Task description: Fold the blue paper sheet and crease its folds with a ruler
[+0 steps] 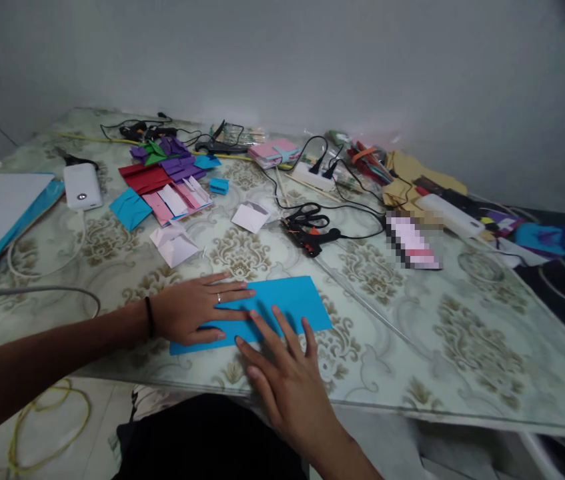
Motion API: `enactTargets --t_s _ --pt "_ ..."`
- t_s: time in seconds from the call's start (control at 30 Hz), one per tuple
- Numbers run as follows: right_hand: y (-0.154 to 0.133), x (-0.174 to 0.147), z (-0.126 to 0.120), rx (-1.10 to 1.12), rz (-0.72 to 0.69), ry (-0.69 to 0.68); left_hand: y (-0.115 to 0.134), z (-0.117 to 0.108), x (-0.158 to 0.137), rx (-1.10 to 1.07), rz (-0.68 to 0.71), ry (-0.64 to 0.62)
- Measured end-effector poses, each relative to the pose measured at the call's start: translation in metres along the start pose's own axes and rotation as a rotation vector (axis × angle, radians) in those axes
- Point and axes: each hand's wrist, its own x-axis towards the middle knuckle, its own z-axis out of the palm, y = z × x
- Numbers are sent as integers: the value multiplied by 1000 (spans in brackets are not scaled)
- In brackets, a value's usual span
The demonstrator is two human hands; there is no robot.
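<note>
A pale worktop (402, 360) with floral medallions fills most of the view. On it, toward 10 o'clock from the middle, lies a stack of white and blue paper (5, 213). A rectangular blue paper sheet (292, 300) rests flat near the worktop's front edge, under the hands. The right hand (287, 373) comes in from 5 o'clock, its grip open, fingers spread over the sheet's near side; whether all the fingertips touch, I cannot tell. The left hand (199, 310) comes in from 9 o'clock, grip open and flat, palm down across the sheet's left end. From the sheet, a white power strip (312, 176) sits at 1 o'clock, a white power bank (82, 187) at 10, black-handled scissors (307, 217) at 1, and a folded red paper (145, 179) at 11. A black wristband (149, 317) and a ring (219, 298) are on the left arm and hand.
</note>
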Motion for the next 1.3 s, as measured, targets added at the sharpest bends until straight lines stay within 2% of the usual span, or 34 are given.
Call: enactTargets --t_s 0.13,0.37,0.47,0.57,0.67,0.77,0.9,0.97,1.07,1.17,1.23,1.3 --pt "24 -17 -6 -59 93 54 0 -2 0 13 6 -15" --pt "85 -51 -19 -214 301 200 -3 -2 -2 2 8 4" --pt "96 -58 -17 -216 303 196 1 -2 1 22 -3 -8" --pt "97 -60 -12 -124 284 200 19 -3 6 38 -82 16" --pt "96 -61 -13 46 330 254 51 1 6 25 -152 34" --pt "95 -63 -26 226 441 339 82 10 1 46 -127 -34" --pt "97 -62 -50 357 488 433 101 9 -6 100 -163 16" --pt "97 -58 -59 393 502 468 100 -8 -7 66 -226 65" --pt "96 -47 -69 512 534 539 86 -48 -7 -189 -349 19" --pt "92 -29 -77 608 517 616 59 -78 -4 -354 -529 207" --pt "86 -16 -80 586 472 641 36 -77 -1 -437 -567 164" --pt "81 -3 -78 486 434 631 15 -61 3 -437 -593 150"
